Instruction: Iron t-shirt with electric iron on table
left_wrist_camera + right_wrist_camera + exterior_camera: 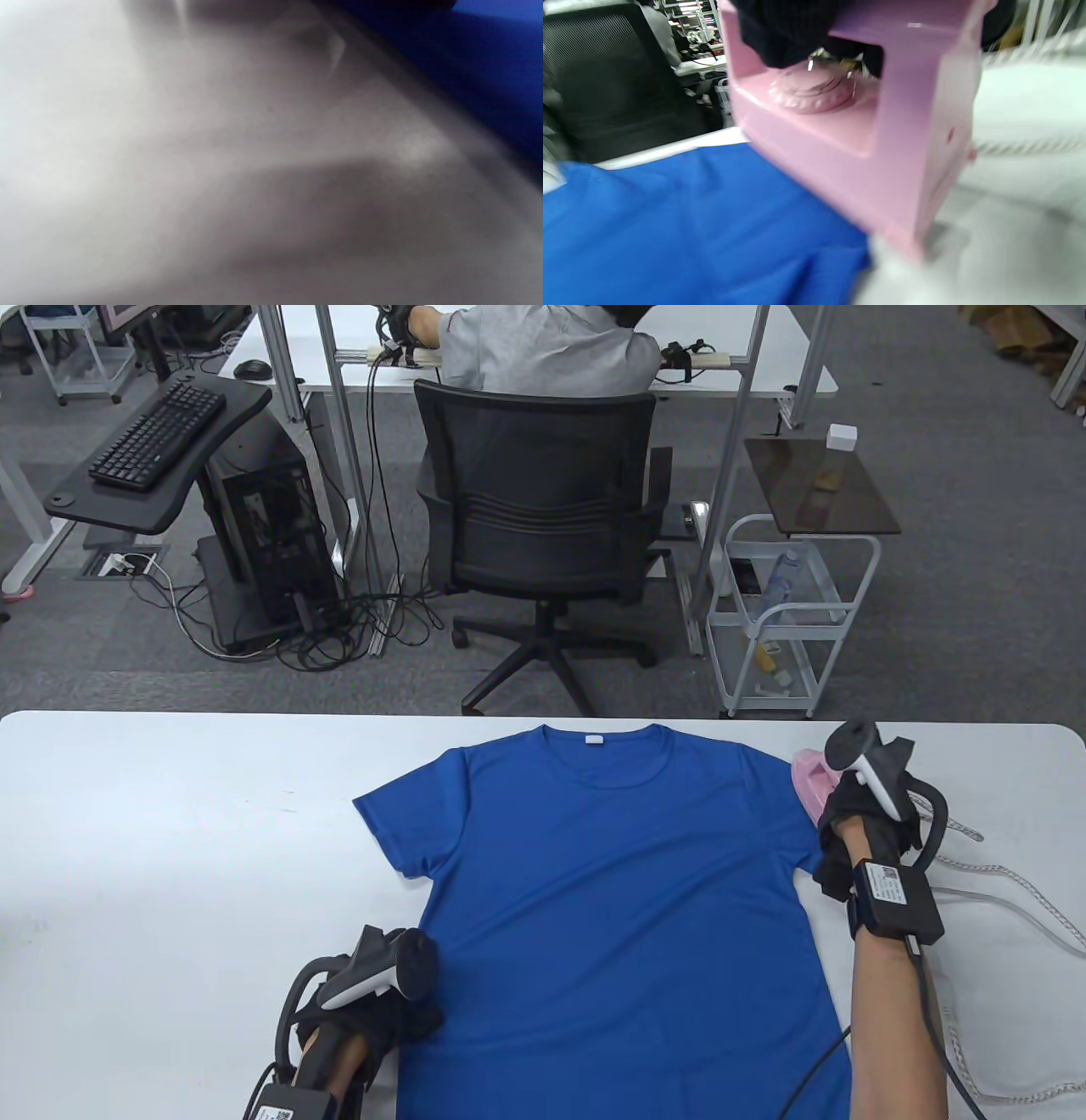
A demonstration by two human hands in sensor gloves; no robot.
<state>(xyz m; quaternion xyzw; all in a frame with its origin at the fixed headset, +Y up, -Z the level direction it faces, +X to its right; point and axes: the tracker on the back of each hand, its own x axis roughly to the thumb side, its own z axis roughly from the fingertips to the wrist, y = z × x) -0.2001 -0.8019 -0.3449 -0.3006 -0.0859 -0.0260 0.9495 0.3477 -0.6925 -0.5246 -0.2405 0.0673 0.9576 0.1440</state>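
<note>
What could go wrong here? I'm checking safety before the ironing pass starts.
1. The braided white cord loops beside the right hand; it could snag as the pink electric iron moves.
2. The left hand touches only the blue t-shirt's lower edge, so the fabric might bunch.

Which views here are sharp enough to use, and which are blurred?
Table view: sharp, evenly lit; blue t-shirt clear. Left wrist view: out of focus, only grey table and a blue edge. Right wrist view: motion-blurred, yet the pink iron is recognisable.
</note>
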